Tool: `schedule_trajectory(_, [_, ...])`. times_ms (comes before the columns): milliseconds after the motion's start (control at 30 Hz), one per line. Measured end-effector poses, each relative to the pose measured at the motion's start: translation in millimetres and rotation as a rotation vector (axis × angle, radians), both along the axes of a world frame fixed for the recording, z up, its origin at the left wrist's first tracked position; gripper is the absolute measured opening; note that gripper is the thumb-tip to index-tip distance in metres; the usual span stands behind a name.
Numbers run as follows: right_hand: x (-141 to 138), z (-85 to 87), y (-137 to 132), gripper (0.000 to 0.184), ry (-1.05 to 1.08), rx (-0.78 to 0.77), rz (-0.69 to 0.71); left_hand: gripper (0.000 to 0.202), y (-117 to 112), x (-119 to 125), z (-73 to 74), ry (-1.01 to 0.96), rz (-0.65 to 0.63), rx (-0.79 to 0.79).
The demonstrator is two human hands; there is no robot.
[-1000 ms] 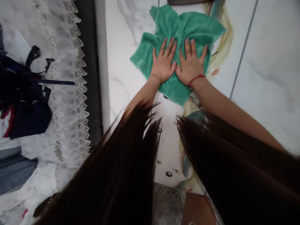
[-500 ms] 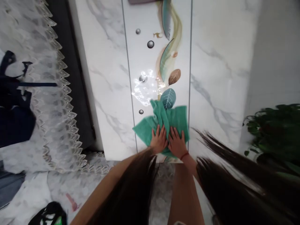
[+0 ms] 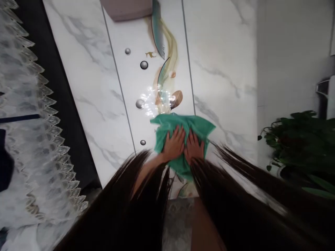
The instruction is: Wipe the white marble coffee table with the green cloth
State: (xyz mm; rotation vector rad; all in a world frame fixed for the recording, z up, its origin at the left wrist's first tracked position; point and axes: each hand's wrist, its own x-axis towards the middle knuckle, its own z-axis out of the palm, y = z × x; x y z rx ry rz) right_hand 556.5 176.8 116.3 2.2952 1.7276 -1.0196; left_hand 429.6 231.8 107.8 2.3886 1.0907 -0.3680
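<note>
A crumpled green cloth (image 3: 201, 124) lies on a glossy white marble-patterned tabletop (image 3: 222, 83), close to its near edge. Flat on the cloth rests my left hand (image 3: 175, 144), fingers spread and pointing away from me. Just right of it, my right hand (image 3: 194, 148) presses on the same cloth, also with fingers stretched out. Both hands are side by side, nearly touching. The cloth's right corner crosses the grey line on the right of the printed strip, and its far edge meets a printed brown leaf (image 3: 176, 99). Long dark hair hides much of both forearms.
At the table's far end stands a mauve box-like object (image 3: 128, 8), partly cut off. A lace-edged pale cover (image 3: 34, 139) hangs on the left, beside a dark gap. A leafy green plant (image 3: 295, 139) stands right of the table, near a pale wall.
Both hands have slid the cloth away from the near edge and rightward, past the right grey line. The view has also turned, bringing more of the mauve object into sight.
</note>
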Motion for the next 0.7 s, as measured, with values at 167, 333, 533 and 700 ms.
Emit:
schedule_trajectory(167, [71.2, -35.4, 227.8, 0.075, -0.038, 0.26, 0.142, 0.075, 238.5, 71.2, -30.4, -0.025, 0.135, 0.164])
schedule_trajectory(333, [108.8, -43.9, 339.7, 0.071, -0.02, 0.412, 0.151, 0.073, 337.9, 109.4, -35.3, -0.059, 0.254, 0.22])
schedule_trajectory(533, [107.4, -43.8, 332.7, 0.07, 0.028, 0.415, 0.103, 0.07, 329.7, 108.6, -40.1, -0.107, 0.368, 0.25])
schedule_trajectory(700, [110.4, -40.8, 312.7, 0.063, 0.055, 0.437, 0.166, 0.072, 308.9, 105.6, -53.8, -0.078, 0.435, 0.274])
